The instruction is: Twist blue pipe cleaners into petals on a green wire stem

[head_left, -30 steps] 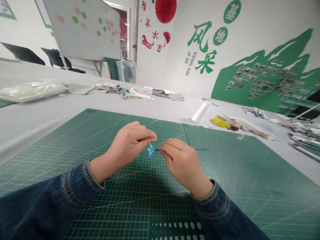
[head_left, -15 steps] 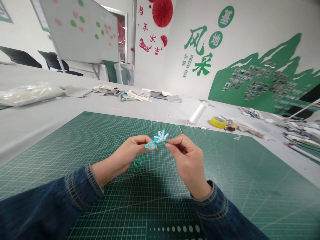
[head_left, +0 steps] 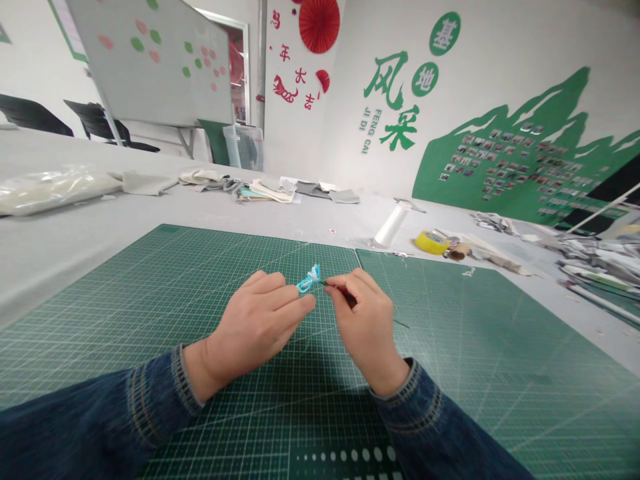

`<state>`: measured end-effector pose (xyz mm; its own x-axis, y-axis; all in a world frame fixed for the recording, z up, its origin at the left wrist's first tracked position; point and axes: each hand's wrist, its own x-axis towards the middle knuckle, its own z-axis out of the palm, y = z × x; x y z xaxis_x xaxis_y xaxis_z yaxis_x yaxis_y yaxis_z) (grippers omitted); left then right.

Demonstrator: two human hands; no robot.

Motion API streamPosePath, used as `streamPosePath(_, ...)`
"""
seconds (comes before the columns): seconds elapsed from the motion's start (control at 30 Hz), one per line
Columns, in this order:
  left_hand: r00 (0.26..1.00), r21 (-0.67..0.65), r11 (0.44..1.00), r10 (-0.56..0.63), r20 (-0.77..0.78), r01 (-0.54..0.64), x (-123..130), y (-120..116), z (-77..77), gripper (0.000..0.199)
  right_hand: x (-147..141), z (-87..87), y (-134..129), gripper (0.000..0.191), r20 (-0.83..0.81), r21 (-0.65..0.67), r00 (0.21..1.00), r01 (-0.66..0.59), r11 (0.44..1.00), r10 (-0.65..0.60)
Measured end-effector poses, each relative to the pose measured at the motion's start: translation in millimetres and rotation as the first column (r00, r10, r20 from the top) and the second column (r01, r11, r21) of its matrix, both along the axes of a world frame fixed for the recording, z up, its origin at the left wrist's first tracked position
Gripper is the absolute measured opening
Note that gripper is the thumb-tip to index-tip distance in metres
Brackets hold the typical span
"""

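Between my hands, above the cutting mat, is a small turquoise flower ornament (head_left: 309,280) with white, bead-like trim. My left hand (head_left: 257,327) is closed on its left side, back of the hand toward me; the thumb is hidden. Thumb and forefinger of my right hand (head_left: 363,317) pinch a thin dark-green stem (head_left: 324,283) at the ornament's right side. A thin dark strand (head_left: 401,324) sticks out past the right hand; whether it belongs to the stem I cannot tell.
Under both hands lies a green gridded cutting mat (head_left: 210,267), beside a second mat (head_left: 475,333) on the right. Farther back are a white thread cone (head_left: 393,225), yellow tape (head_left: 431,243), fabric scraps (head_left: 273,191) and a plastic-wrapped bundle (head_left: 55,190).
My left hand has turned over so its back shows, and the ornament has turned with it, looking narrower. The green loops below the left hand no longer show; a strand now appears right of my right hand.
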<state>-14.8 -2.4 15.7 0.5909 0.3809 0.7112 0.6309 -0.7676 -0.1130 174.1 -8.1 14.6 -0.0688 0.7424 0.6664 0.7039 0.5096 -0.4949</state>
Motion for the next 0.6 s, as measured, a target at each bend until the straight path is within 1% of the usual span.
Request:
streamPosePath(0.1,0.999,0.097,0.995,0.038,-0.038,-0.034,-6,1,6.2,0.017,0,-1.3,-2,0.017,0.17,0.027,0.985,-0.04,0.999,0.034)
streamPosePath(0.17,0.998,0.089,0.994,0.058,-0.023,-0.056,-9,3,8.3,0.016,-1,-1.9,-3,0.019,0.255,0.043,0.965,-0.069,0.997,0.056)
streamPosePath(0.23,0.998,0.017,0.998,0.061,0.02,-0.062,-10,7,9.7,0.015,-3,-2.0,-3,0.021,0.325,0.04,0.94,-0.121,0.992,0.102)
streamPosePath(0.3,0.995,-0.108,0.994,0.037,0.091,-0.027,-12,12,11.2,0.016,-4,-1.3,-4,0.023,0.362,0.015,0.919,-0.177,0.984,0.16)
streamPosePath(0.37,0.982,-0.254,0.967,0.024,0.189,0.025,-14,18,13.1,0.016,-4,0.0,-5,0.023,0.358,-0.018,0.907,-0.23,0.973,0.221)
streamPosePath(0.43,0.952,-0.404,0.914,0.079,0.296,0.05,-16,23,14.5,0.013,-4,1.7,-5,0.021,0.313,-0.05,0.906,-0.283,0.958,0.284)
streamPosePath(0.47,0.933,-0.478,0.876,0.121,0.339,0.06,-18,26,14.8,0.011,-4,2.7,-6,0.02,0.278,-0.067,0.906,-0.314,0.947,0.32)
streamPosePath(0.53,0.9,-0.627,0.774,0.204,0.385,0.093,-20,31,13.8,0.01,-4,5.1,-7,0.017,0.181,-0.093,0.904,-0.376,0.922,0.387)
streamPosePath(0.6,0.877,-0.745,0.646,0.251,0.41,0.163,-21,34,11.3,0.014,-5,7.5,-7,0.015,0.073,-0.103,0.904,-0.414,0.905,0.422)
